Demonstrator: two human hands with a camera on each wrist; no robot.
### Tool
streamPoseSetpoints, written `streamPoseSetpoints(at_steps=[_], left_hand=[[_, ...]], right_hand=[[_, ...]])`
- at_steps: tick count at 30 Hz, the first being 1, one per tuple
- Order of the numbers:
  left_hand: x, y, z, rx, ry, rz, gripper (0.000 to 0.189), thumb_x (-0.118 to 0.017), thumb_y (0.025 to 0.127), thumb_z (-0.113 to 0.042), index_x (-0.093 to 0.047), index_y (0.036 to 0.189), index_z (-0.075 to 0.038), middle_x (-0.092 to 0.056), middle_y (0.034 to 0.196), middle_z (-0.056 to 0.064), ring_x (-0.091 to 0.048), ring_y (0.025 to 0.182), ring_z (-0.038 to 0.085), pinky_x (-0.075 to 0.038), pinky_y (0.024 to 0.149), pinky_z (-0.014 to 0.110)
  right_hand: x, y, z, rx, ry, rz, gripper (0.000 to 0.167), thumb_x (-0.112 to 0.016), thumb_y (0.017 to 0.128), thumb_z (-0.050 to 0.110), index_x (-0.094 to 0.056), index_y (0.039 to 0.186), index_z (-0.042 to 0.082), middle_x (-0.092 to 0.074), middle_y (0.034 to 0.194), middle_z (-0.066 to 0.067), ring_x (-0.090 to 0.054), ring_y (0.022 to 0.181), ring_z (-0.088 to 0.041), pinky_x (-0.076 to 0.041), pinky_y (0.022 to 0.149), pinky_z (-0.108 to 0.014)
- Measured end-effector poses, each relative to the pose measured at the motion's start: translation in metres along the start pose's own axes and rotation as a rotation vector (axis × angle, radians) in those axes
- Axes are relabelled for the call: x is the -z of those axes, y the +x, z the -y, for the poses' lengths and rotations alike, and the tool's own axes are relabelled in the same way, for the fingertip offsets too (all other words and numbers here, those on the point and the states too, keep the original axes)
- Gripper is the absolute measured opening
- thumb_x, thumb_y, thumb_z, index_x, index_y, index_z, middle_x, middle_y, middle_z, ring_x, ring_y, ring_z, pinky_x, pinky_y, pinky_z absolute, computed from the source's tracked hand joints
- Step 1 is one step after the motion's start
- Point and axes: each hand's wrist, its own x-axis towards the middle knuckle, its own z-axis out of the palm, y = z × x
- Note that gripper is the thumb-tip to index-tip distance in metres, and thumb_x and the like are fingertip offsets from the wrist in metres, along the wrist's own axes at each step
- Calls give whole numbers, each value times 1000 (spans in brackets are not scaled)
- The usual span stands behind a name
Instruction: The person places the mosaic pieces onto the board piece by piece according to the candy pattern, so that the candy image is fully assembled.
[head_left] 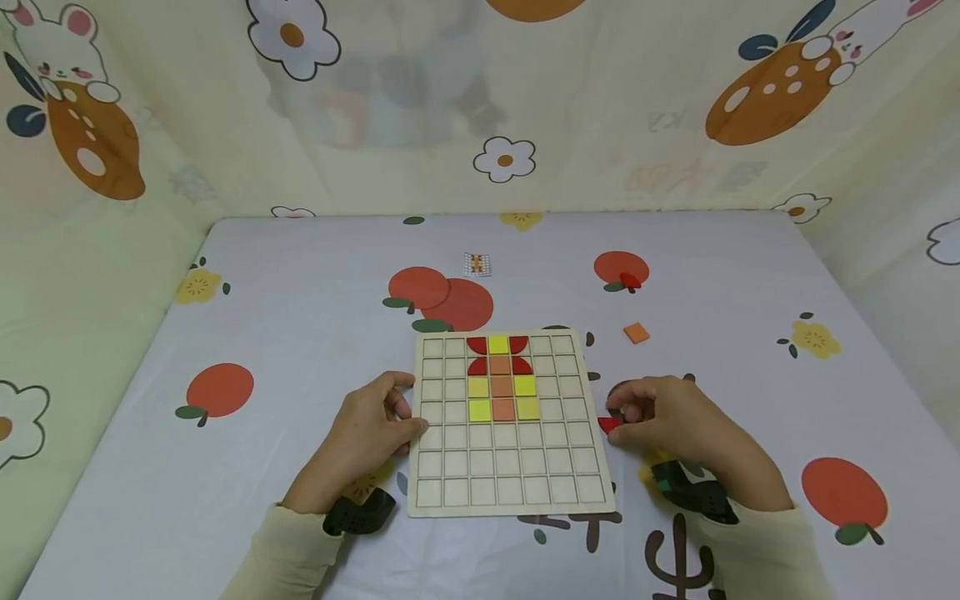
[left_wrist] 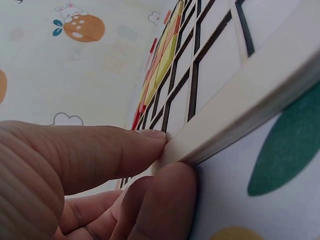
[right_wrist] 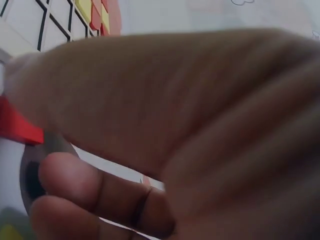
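Note:
A square wooden grid board [head_left: 457,462] lies flat on the table. In its upper middle are yellow squares [head_left: 480,410], orange squares [head_left: 501,386] and red quarter-circle tiles [head_left: 519,366]. My left hand [head_left: 370,425] grips the board's left edge; the left wrist view shows the thumb [left_wrist: 120,150] over the rim and a curled finger against its side. Just off the right edge, my right hand [head_left: 675,417] holds a red quarter-circle tile [head_left: 608,424] at the thumb tip. In the right wrist view the thumb covers part of this red tile [right_wrist: 19,125], hiding the exact finger contact.
A loose orange square [head_left: 637,332] lies right of the board's upper corner. Farther back, a red tile [head_left: 630,281] rests on a printed fruit. Behind the board lies a small pattern card [head_left: 477,264]. Printed cloth covers the table and walls.

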Motion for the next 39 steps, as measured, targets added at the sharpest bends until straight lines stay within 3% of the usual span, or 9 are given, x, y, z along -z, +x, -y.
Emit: streamPoseSetpoints(at_steps=[16,22,27,35,39], left_hand=[[0,1,0,-10,3,0,59,-82,87,-5,-57,140,0,-58,88,7,-61,59,15,-49,55,26],[0,1,1,-3,2,0,60,-83,86,-6,-57,140,0,-58,88,7,-60,59,16,-50,54,26],[0,2,1,3,-3,4,61,-83,86,-6,-57,141,-1,-58,88,7,-60,59,17,-50,55,26],[1,2,2,3,-12,11,60,-82,86,-6,-57,140,-1,-58,90,7,-61,60,17,-45,54,26],[1,2,2,5,-9,11,60,-82,86,-6,-57,140,-1,-58,89,7,-61,59,17,-46,54,26]], right_hand=[[-7,0,1,11,-16,-25,16,-85,81,7,-72,87,12,-60,74,1,-55,74,-19,-45,60,-26],[-7,2,2,27,-18,-61,9,-81,87,8,-73,88,13,-64,77,2,-57,75,-18,-48,63,-25],[-6,2,3,20,42,-118,3,-78,91,11,-75,91,11,-67,80,0,-59,74,-19,-49,59,-25],[-13,6,8,39,113,-101,25,-82,87,10,-77,112,6,-69,92,-4,-61,80,-20,-51,65,-25],[-16,9,11,58,122,-80,30,-84,85,8,-76,113,3,-69,91,-4,-61,80,-20,-52,65,-23]])
